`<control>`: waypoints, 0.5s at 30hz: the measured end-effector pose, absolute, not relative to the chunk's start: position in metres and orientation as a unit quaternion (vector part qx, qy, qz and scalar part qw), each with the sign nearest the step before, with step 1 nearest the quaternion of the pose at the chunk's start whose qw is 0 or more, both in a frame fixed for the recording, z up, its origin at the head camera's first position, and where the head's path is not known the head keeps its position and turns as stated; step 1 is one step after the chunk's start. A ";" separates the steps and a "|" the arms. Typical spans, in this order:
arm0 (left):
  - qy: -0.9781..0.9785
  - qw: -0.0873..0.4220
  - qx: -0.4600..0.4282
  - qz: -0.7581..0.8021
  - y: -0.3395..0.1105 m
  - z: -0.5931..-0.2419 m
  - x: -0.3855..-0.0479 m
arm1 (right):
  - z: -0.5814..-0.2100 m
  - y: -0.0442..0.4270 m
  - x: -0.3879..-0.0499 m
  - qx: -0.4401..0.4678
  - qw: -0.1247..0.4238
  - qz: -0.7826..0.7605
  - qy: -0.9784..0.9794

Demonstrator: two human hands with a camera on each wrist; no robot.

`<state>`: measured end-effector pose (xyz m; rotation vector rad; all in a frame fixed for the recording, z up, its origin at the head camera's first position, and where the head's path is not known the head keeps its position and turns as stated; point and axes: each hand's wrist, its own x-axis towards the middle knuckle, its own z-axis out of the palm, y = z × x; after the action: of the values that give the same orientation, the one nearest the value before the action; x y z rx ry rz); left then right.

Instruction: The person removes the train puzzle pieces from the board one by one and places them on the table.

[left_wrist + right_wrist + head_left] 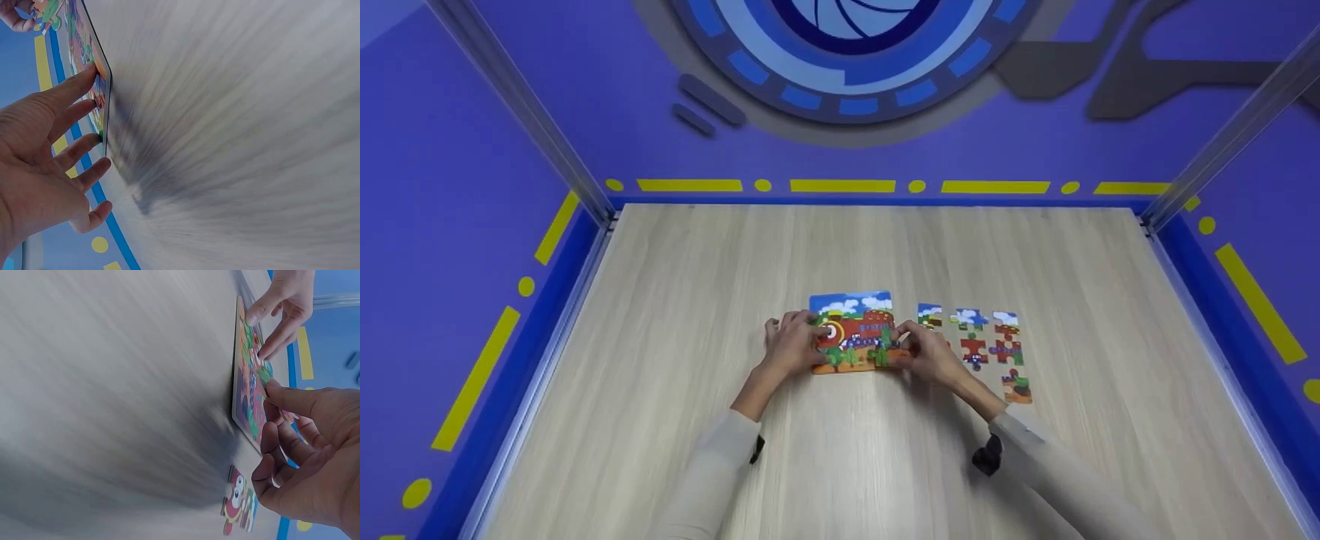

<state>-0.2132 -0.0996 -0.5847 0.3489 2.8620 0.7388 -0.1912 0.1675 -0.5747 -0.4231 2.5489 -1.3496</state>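
Observation:
A picture puzzle board (pixel 851 306) lies on the table, showing clouds, a red train-like figure and green plants. My left hand (pixel 793 346) rests on its left edge, with thumb and fingertips (pixel 88 72) touching the picture and the other fingers spread. Over the board's lower right part, my right hand (pixel 928 355) pinches a jigsaw piece (pixel 883 354) with green and orange on it between thumb and fingers. That jigsaw piece (pixel 52 16) appears tilted above the board in the left wrist view. In the right wrist view, the right fingers hide much of it.
Several loose jigsaw pieces lie right of the board, among them a sky piece (pixel 969 318), a red piece (pixel 973 349) and a green-and-orange piece (pixel 1018 387). The right hand partly covers another. Blue-purple panels (pixel 855 161) border the wooden table (pixel 720 255).

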 end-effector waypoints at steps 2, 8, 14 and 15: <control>0.958 0.084 0.117 0.248 -0.099 -0.585 -0.213 | -0.575 0.171 -0.190 -0.145 0.113 -0.461 0.868; 0.960 0.081 0.115 0.241 -0.098 -0.583 -0.213 | -0.576 0.176 -0.190 -0.162 0.106 -0.461 0.866; 0.963 0.077 0.114 0.232 -0.098 -0.583 -0.213 | -0.577 0.180 -0.191 -0.167 0.103 -0.457 0.868; 0.963 0.079 0.113 0.233 -0.098 -0.583 -0.213 | -0.576 0.181 -0.191 -0.166 0.104 -0.456 0.868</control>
<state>-0.2130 -0.0981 -0.5831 0.3373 2.8813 0.6965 -0.1911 0.1810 -0.5764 -0.4905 2.5596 -1.3451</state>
